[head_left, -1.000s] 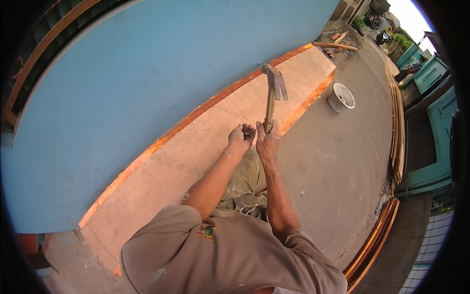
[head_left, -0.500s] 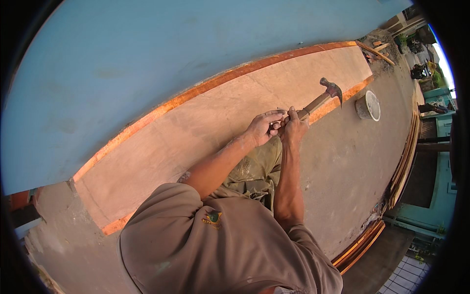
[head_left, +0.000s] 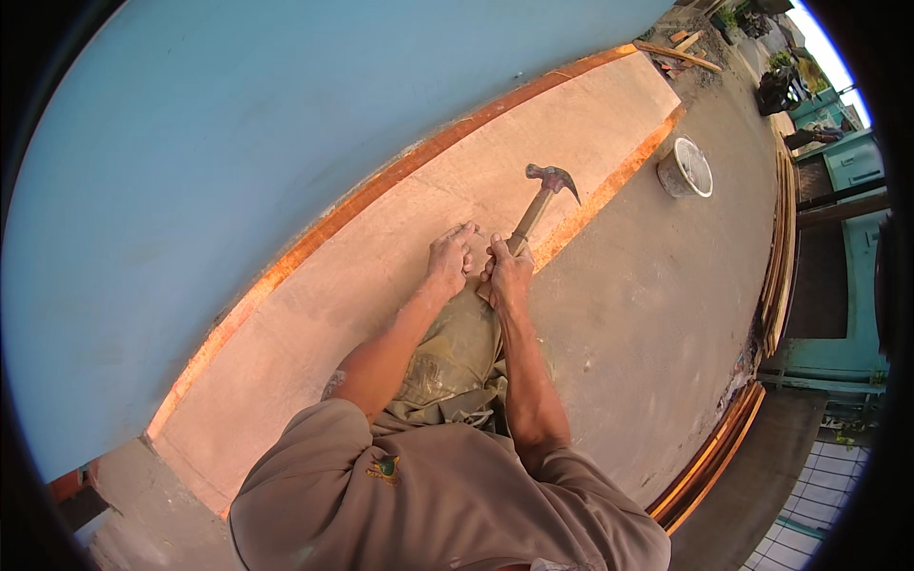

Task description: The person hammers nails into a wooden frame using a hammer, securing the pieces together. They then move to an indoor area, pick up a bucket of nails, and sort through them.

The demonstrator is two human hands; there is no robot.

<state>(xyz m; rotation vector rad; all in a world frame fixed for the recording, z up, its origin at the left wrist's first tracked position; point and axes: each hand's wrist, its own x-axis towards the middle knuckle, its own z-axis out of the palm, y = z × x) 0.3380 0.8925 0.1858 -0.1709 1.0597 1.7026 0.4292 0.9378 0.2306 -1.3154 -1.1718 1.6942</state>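
Observation:
A claw hammer (head_left: 530, 214) stands up from my right hand (head_left: 511, 275), its wooden handle wrapped in my fingers and its dark head toward the far side. To the left, my left hand (head_left: 449, 258) is closed in a pinch. A small thin thing that looks like a nail (head_left: 478, 232) pokes out from its fingertips. The two hands are slightly apart. Below and beyond them lies a long pale plywood panel (head_left: 381, 252), with orange-brown timber strips along its long edges. Neither the hammer nor the nail appears to touch it.
A blue wall (head_left: 219, 162) runs along the panel's left side. On the grey concrete floor (head_left: 647, 314) to the right stands a whitish bucket (head_left: 684, 169). Long timber strips (head_left: 705, 466) lie at the right, and wood scraps (head_left: 681, 55) at the far end.
My hands have drawn apart, the left one moving off the hammer handle's end with the nail. The hammer has swung more upright. The view has shifted, so bucket and panel sit further left.

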